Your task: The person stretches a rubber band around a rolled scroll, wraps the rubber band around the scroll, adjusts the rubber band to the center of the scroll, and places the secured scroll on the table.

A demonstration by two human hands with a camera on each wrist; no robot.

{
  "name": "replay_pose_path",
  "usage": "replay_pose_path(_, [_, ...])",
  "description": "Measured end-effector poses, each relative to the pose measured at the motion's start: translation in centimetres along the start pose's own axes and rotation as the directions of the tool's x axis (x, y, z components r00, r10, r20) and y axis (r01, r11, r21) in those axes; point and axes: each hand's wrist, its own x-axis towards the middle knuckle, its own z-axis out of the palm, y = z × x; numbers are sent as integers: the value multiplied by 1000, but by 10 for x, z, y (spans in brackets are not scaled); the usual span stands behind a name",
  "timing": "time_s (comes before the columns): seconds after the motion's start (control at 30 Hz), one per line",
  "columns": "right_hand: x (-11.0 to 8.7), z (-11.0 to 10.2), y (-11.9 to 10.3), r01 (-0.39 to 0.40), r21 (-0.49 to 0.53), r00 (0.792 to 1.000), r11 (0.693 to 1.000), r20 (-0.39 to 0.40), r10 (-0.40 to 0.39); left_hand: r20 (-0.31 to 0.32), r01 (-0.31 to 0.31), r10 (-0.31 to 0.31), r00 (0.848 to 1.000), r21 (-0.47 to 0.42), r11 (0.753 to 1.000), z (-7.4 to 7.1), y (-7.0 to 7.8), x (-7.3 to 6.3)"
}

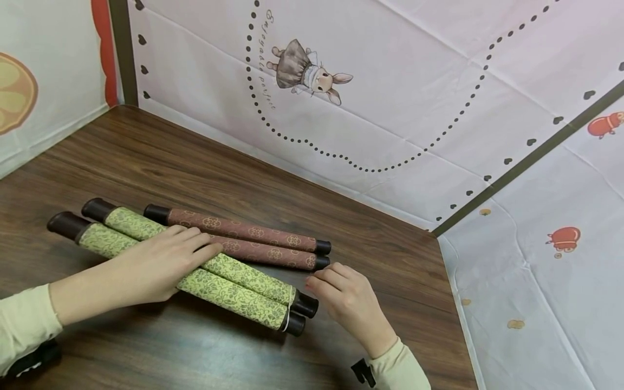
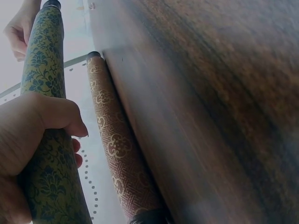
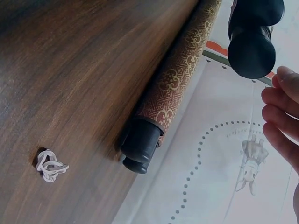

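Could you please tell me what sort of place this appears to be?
It looks like a small, screened-off indoor work area, perhaps a staged one: a dark wood-grain surface is bounded by pale printed sheets, one bearing a rabbit picture.

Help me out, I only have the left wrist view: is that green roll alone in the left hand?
Observer: No, the head view shows two green rolls side by side in the left hand.
Operator: Anything fastened at their ends?
Observer: The head view shows a thin white band by the dark end caps near the right hand; whether it circles both, I can't tell.
Operator: Anything else on the table?
Observer: The right wrist view shows a tangle of white bands lying there.
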Motion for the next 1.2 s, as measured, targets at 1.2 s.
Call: replay_pose_path(1.2, [-3,-5,-36,334,-158,940,929,121,-318,47,29,-29,998,4,1000,0,-7,6])
